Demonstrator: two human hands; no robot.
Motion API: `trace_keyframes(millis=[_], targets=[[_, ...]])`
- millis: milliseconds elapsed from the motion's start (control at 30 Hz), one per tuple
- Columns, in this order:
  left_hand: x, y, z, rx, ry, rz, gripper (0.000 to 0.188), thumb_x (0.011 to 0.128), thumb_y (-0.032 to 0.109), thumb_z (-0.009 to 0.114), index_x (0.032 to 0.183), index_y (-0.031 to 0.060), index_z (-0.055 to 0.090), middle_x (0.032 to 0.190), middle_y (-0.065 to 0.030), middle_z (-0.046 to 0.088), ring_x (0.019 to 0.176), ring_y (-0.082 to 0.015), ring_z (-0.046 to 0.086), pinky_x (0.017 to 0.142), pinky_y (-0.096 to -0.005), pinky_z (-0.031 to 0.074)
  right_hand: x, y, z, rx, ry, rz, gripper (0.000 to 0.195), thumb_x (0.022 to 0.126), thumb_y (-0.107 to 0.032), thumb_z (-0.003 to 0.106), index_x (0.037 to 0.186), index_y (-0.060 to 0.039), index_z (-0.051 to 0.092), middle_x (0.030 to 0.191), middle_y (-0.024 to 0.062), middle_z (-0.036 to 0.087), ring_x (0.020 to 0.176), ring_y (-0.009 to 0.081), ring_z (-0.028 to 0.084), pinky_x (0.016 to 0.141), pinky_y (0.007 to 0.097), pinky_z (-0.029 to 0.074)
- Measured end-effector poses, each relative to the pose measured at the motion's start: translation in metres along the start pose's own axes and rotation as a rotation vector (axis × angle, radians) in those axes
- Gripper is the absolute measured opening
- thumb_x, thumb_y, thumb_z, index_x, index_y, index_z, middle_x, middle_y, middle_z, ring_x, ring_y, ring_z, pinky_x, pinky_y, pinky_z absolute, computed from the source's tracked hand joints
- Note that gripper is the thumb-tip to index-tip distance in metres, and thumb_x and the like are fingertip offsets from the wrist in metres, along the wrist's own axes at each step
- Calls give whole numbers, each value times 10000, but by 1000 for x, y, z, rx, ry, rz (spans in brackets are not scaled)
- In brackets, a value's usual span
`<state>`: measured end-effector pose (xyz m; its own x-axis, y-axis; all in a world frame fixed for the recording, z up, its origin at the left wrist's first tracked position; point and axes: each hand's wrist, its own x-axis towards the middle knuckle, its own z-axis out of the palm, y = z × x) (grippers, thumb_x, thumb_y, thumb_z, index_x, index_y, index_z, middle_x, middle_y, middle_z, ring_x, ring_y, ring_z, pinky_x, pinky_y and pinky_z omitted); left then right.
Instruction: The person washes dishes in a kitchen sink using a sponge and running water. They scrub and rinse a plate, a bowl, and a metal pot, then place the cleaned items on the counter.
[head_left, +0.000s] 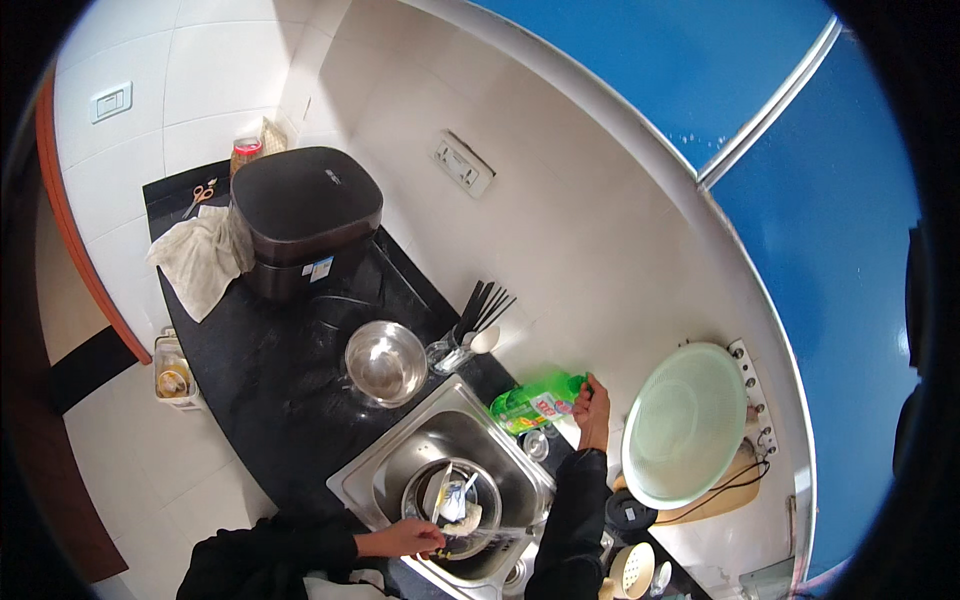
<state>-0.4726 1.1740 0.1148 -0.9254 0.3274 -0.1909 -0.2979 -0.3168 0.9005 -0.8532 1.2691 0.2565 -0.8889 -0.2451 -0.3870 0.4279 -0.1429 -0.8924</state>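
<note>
My right hand (592, 409) grips the top end of a green dish soap bottle (534, 405), which is tilted by the wall behind the sink. My left hand (405, 538) hangs over the near side of a stainless steel sink (420, 435), fingers curled. Small yellowish bits show at its fingertips, too small to tell what they are or whether I hold them. In the basin stands a metal pot (491, 495) with a white bowl with blue markings (453, 501), a pale cloth-like piece (465, 520) and other utensils inside. A translucent sheet-like shape beside my left hand is unclear.
An empty steel bowl (386, 364) and a chopstick holder (442, 356) stand left of the sink. Further left are a black lidded bin-shaped container (307, 195), a cloth (199, 259) and scissors (201, 194). A green colander (686, 427) hangs on the right wall.
</note>
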Motion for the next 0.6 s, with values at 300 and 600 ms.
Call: trace_keyframes(millis=[300, 600], targets=[[-12, -2, 2, 25, 40, -104, 208, 835, 192, 481, 950, 26, 528, 834, -15, 560, 660, -78, 558, 549, -208, 450, -14, -9, 2, 50, -63, 71, 267, 789, -313, 547, 623, -110, 494, 437, -53, 369, 306, 26, 268, 256, 162, 171], [-16, -5, 12, 51, 50, -73, 196, 823, 159, 487, 926, 0, 535, 763, -38, 562, 623, -98, 575, 517, -216, 463, -9, 7, -2, 29, -14, 41, 323, 765, -357, 582, 578, -121, 466, 431, -53, 351, 296, 28, 251, 257, 157, 171]])
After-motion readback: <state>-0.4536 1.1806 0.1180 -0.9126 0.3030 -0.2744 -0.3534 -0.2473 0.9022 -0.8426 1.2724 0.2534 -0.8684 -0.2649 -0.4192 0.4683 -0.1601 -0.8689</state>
